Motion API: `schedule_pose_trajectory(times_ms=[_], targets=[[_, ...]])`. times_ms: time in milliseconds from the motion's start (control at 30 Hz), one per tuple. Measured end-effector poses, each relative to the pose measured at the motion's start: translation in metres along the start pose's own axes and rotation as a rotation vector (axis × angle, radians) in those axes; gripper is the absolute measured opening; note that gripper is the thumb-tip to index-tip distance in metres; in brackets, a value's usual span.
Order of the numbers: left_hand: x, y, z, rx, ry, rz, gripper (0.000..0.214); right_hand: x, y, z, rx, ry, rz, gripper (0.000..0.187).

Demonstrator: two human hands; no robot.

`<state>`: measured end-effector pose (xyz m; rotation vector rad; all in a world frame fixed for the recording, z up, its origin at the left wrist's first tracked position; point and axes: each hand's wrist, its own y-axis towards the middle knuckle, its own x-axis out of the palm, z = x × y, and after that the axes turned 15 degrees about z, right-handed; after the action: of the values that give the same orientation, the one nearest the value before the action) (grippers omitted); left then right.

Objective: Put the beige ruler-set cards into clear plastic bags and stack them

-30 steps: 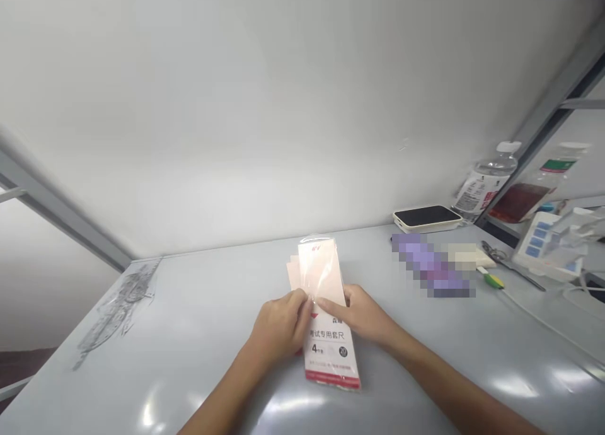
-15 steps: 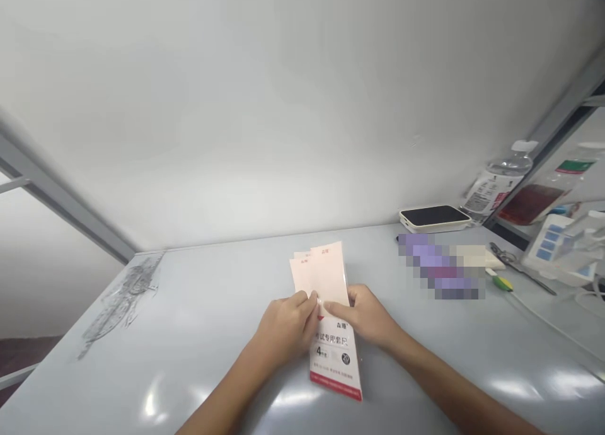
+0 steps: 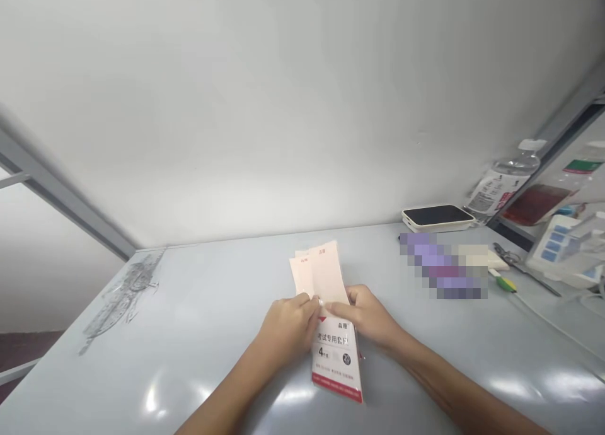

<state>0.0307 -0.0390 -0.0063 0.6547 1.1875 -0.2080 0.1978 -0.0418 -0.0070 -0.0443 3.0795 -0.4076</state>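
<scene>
Packet (image 3: 336, 359) is being held between both hands, low over the bench (image 3: 212, 284), its printed white face upward and its red-banded end toward the person. Left hand (image 3: 288, 333) is clenching the packet's upper part, closed at the edge of the pale pink sheets (image 3: 321, 271); right hand (image 3: 368, 315) is grasping from the other side, its fingertips (image 3: 331, 307) meeting that same edge. The sheets are standing out beyond the packet's top, slightly fanned. Contact between packet and bench cannot be confirmed. Farther out, a phone (image 3: 437, 217) is lying near the bench's back edge, a blurred object (image 3: 444, 266) is sitting in front of it, and scissors (image 3: 513, 258) are lying rightward, below a plastic bottle (image 3: 503, 184).
</scene>
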Motion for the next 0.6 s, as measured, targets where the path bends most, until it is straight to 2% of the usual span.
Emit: schedule_pose_trajectory(times_ms=[367,467,600], targets=[[0.011,0.000,0.011,-0.357,-0.090,0.088,0.024,0.011,-0.004,0.006,0.005,0.054,0.054,0.018],[0.011,0.000,0.008,-0.329,-0.098,0.098,0.025,0.011,-0.004,0.006,0.022,0.037,0.085,0.020],[0.003,0.002,0.001,-0.138,-0.178,0.033,0.031,0.007,-0.005,0.002,0.035,0.020,0.098,0.022]])
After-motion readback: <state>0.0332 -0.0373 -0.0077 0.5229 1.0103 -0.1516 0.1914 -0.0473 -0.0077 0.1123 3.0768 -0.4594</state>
